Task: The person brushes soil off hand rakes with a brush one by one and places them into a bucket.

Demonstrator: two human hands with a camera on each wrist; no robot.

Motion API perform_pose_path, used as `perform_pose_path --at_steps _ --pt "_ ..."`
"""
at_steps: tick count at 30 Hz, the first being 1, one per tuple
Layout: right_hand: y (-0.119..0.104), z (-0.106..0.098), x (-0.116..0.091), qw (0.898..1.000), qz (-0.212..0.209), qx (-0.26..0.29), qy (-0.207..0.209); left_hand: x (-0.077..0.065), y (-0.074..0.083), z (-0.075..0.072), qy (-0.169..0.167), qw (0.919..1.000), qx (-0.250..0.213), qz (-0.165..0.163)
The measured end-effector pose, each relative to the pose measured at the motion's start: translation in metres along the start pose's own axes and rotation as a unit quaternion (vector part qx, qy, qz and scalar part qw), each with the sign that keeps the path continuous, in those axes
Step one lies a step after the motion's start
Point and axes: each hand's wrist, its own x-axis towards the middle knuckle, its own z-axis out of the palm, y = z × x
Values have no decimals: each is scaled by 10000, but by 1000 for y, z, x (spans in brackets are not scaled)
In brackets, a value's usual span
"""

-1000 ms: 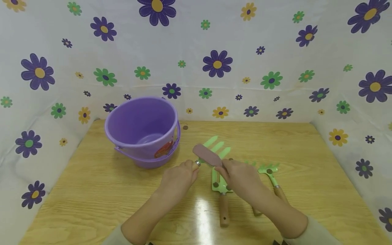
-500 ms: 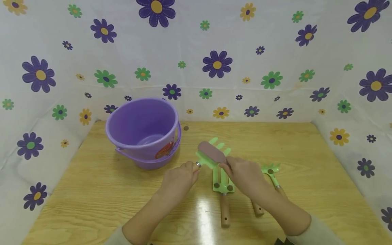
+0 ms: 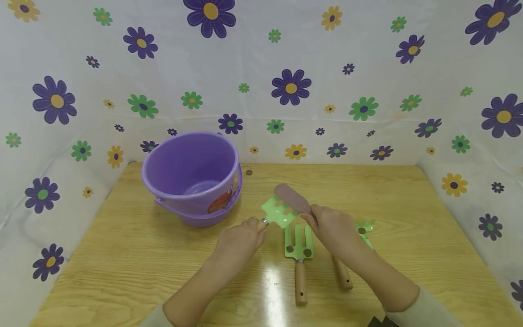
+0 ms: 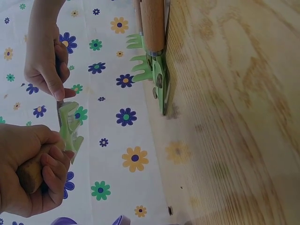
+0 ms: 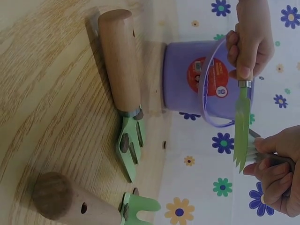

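My left hand [image 3: 237, 240] grips the wooden handle of a green garden fork [image 3: 273, 211], held above the table with its tines pointing right. In my right hand [image 3: 336, 230] is a mauve brush [image 3: 292, 198], lying across the fork's tines and partly covering them. White bristles [image 5: 252, 151] touch the fork's face in the right wrist view. Below the hands a second green fork [image 3: 299, 243] lies on the table with dark brown lumps [image 3: 307, 252] on it. Right of that is a wooden handle [image 3: 342, 272], its head hidden by my right hand.
A purple bucket [image 3: 192, 200] stands back left on the wooden table [image 3: 135, 272], its handle hanging down. A small green rake [image 3: 363, 227] lies at the right, partly behind my right arm. One dark lump [image 3: 249, 172] sits by the bucket. Flowered cloth [image 3: 318, 54] hangs behind.
The brush and my right hand have slid to the right and slightly away along the fork, toward its tine tips. My left hand has stayed nearly still; the fork appears turned slightly.
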Motion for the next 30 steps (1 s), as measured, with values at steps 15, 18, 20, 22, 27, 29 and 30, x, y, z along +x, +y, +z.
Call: perform_pose_path --at_steps 15,18,20,22,27,29,30 --pt "14 -1 0 9982 479 255 -267 -2 0 3 82 9999 125 67" --pt "16 0 0 9984 485 238 -181 -3 -1 3 72 9999 59 66" --pt "18 0 0 9988 461 127 -129 -4 -1 3 62 9999 22 77" --pt "20 0 0 9987 502 2 -67 -4 -1 3 46 10000 -22 69" --pt "25 -1 0 9958 906 -78 -69 -5 -1 3 86 10000 -25 3" --pt "28 -2 0 9943 1057 -90 -94 -5 -1 3 110 9999 25 -22" --pt "30 -2 0 9937 1112 -83 -111 -5 -1 3 113 9999 45 -36"
